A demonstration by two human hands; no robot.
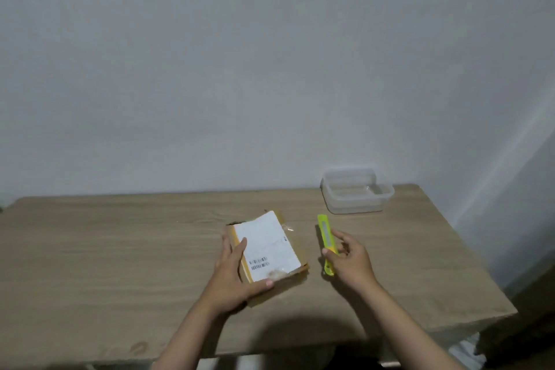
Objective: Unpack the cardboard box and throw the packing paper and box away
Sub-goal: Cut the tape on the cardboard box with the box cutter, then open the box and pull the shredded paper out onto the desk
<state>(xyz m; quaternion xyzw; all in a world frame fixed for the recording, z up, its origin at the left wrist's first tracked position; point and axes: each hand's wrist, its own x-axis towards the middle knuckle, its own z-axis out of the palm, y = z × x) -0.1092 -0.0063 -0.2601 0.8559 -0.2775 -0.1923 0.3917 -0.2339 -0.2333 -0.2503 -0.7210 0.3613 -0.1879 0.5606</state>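
Observation:
A small flat cardboard box wrapped in yellowish tape, with a white shipping label on top, lies in the middle of the wooden table. My left hand grips its near-left corner, fingers over the left edge and thumb under the near edge. To the right of the box lies a yellow-green utility knife, pointing away from me. My right hand pinches the knife near its lower part between thumb and fingers. The box is closed; its contents are hidden.
A clear plastic food container stands at the back right of the table against the grey wall. The table's right edge drops off near a dark shape on the floor.

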